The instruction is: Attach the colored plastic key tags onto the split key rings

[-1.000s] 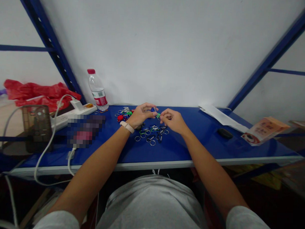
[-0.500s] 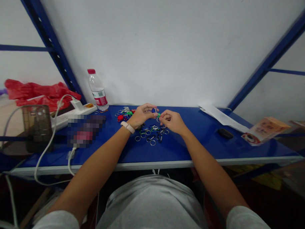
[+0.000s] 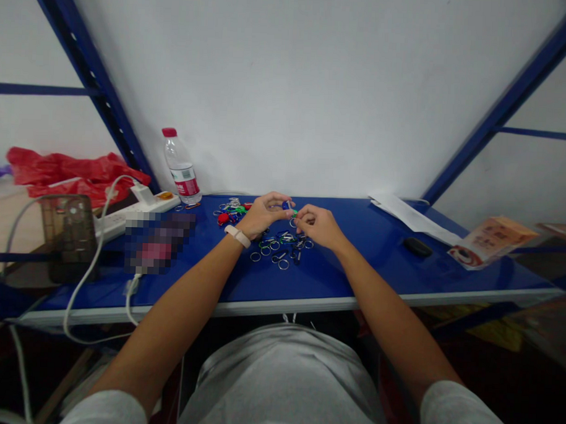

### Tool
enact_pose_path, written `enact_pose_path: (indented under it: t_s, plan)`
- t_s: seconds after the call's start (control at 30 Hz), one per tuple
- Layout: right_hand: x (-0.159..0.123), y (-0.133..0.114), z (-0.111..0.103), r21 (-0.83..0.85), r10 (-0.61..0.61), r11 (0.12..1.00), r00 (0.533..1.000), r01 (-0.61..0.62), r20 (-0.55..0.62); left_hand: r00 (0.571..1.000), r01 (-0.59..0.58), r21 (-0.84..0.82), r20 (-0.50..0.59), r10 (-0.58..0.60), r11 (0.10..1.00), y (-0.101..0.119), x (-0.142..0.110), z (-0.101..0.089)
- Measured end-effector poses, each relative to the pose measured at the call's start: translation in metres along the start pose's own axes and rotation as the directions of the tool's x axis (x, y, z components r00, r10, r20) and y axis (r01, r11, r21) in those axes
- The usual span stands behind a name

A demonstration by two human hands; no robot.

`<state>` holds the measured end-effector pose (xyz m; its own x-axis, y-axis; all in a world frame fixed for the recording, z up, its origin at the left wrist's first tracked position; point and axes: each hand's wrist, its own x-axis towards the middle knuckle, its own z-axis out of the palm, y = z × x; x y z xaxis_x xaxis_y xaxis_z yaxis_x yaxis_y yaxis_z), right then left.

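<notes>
Over the middle of the blue table my left hand (image 3: 263, 215), with a pale band on its wrist, holds a small rounded blue piece (image 3: 286, 205) between thumb and fingers. Close by on the right, the fingers of my right hand (image 3: 320, 225) pinch a small green clip with a metal key ring (image 3: 292, 222). The blue and green pieces meet between my fingertips; whether they are joined I cannot tell. Below my hands lies a loose pile of key rings with dark and blue clips (image 3: 282, 244). Partly behind my left hand sits a heap of red, green and blue keychain pieces (image 3: 230, 211).
A water bottle (image 3: 182, 168) stands at the back left, near a white power strip (image 3: 125, 217) and a blurred-out phone (image 3: 160, 245) on a cable. To the right are white papers (image 3: 406, 216), a small black object (image 3: 417, 247) and an orange-white packet (image 3: 490, 241).
Almost nothing differs. Both hands keep their grip in the same place, and the blue piece appears slightly turned between the left fingers.
</notes>
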<state>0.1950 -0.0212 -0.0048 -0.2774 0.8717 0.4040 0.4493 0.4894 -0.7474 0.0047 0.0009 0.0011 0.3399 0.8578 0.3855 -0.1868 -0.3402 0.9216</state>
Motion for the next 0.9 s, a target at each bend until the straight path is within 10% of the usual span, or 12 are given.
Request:
enact_pose_path:
  t_s: [0.9]
  plan:
    - [-0.0006, -0.0022, 0.0002, -0.009, -0.010, 1.000, 0.997, 0.009, -0.079, 1.000, -0.008, 0.069, 0.008, 0.007, 0.998, 0.0019, -0.0015, 0.0015]
